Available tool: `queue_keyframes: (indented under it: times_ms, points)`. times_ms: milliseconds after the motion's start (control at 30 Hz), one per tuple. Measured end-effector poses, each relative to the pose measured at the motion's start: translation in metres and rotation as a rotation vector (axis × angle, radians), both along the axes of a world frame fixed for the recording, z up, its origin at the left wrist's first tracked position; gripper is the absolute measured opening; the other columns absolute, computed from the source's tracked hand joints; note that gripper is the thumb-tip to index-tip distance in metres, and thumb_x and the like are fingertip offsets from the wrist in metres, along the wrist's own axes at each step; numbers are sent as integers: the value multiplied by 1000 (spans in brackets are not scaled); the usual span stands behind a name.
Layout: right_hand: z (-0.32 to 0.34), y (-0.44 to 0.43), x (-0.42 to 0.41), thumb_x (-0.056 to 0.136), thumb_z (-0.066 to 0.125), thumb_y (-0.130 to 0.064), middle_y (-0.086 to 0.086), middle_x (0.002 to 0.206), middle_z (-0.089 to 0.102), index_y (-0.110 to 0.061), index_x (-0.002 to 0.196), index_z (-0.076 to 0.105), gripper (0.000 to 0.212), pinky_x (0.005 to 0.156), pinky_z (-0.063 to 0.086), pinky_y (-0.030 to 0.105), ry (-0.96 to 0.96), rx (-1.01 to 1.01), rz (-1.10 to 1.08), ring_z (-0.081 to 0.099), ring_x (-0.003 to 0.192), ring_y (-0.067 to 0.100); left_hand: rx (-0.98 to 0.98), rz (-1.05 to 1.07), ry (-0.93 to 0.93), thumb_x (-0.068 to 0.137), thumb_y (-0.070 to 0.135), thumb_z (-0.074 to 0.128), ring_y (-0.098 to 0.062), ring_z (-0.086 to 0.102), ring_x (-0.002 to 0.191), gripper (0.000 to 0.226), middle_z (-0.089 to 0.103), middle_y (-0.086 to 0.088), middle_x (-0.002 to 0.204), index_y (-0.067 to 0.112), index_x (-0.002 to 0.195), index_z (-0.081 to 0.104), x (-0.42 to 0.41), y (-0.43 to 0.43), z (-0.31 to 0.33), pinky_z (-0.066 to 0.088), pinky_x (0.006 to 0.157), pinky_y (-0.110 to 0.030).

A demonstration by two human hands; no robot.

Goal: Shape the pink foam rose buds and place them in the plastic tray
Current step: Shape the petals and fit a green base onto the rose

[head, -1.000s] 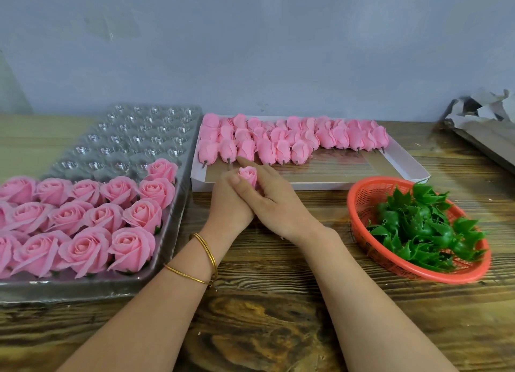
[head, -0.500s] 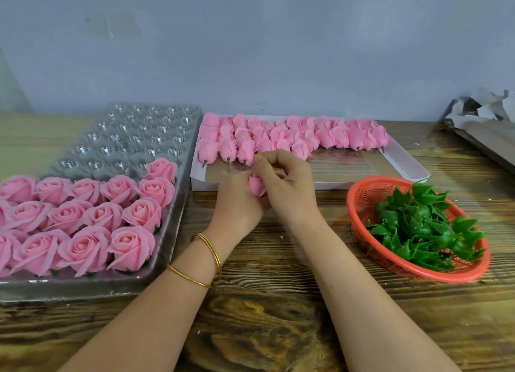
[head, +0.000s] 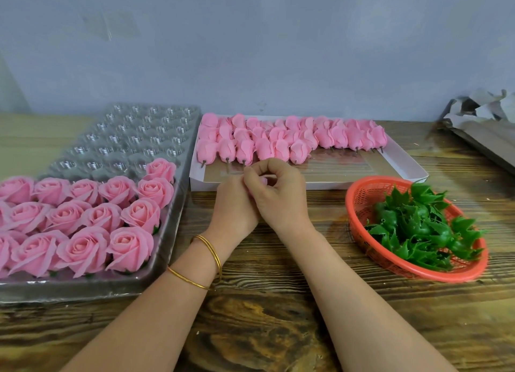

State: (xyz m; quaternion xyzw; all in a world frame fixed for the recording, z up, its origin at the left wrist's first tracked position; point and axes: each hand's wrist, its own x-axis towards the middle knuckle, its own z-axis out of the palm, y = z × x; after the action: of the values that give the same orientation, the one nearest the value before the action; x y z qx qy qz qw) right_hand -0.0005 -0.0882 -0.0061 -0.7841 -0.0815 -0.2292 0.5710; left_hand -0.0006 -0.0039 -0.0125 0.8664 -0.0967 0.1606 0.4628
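Roses (head: 83, 218) sit in plastic tray (head: 145, 137); buds (head: 278, 141) in box (head: 328, 185); leaves (head: 418, 226) in basket (head: 362, 201).

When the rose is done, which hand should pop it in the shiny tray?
Probably the left hand. It grips the rose bud and is nearer the plastic tray, where empty cups wait; the right hand would have to cross over.

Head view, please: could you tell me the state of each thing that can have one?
Plastic tray: near cups filled with opened roses, far cups empty.
White box: closed buds along the back, front bare.
Basket: holds green leaves.
Held bud: mostly hidden between both hands.
Left hand: grips the bud.
Right hand: fingers curled, pinching the bud.
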Motion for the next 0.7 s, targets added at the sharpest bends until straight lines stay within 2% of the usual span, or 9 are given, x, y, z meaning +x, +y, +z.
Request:
queue_keyframes:
  times_ms: [67,200,267,367,433,500,533,600,700]
  points:
    - [-1,1,-1,79,64,-21,-5,68,65,-17,70,64,10,63,47,23,-44,-33,-19,58,64,7,-5,0,23,96,21,54,-24,65,84,25,70,-6,77,23,73,67,0,0,1,49,71,-34]
    - [-3,2,-3,82,67,-18,-3,67,61,-9,73,64,13,60,43,23,-122,-110,-16,54,64,10,34,-1,21,95,19,55,-12,55,76,30,49,17,65,32,68,52,1,0,1,31,61,-17]
    - [-4,3,-3,83,67,-18,-1,69,63,-8,74,64,13,63,45,26,-124,-100,-16,55,66,10,42,9,3,94,17,56,-9,53,74,30,47,19,64,32,69,51,2,0,0,31,60,-15]
    - [-4,4,-2,83,67,-20,1,75,66,-9,78,65,13,69,51,34,-85,-26,10,60,72,14,33,10,-4,92,14,58,0,49,69,37,47,22,64,40,67,51,1,0,1,34,61,-4]
    - [-4,4,-1,84,70,-20,1,79,67,-11,80,65,10,71,53,36,-31,24,42,63,74,16,22,20,0,91,10,58,-4,54,69,38,52,18,63,38,64,54,1,1,1,42,65,-11]
    - [-3,4,-1,84,73,-19,0,80,68,-13,82,65,10,72,55,35,21,64,77,65,75,16,-15,34,28,92,11,56,-16,63,76,26,65,3,70,22,71,68,4,2,0,53,72,-36]
    - [-3,4,0,84,74,-20,0,81,69,-12,84,65,12,72,55,35,42,83,93,66,76,17,-32,47,39,92,12,56,-19,65,79,21,69,-2,75,14,77,71,5,2,0,54,72,-40]
    - [-3,4,0,83,76,-19,4,83,69,-8,87,66,16,74,56,37,73,124,120,67,78,21,-62,58,38,91,11,57,-19,66,78,19,69,-4,76,10,77,70,7,1,1,54,68,-38]
    - [0,3,0,81,78,-15,3,84,68,-5,90,66,19,74,55,32,112,179,179,64,77,15,-63,73,32,90,8,56,-17,63,71,29,62,3,66,21,64,60,6,2,4,46,57,-26]
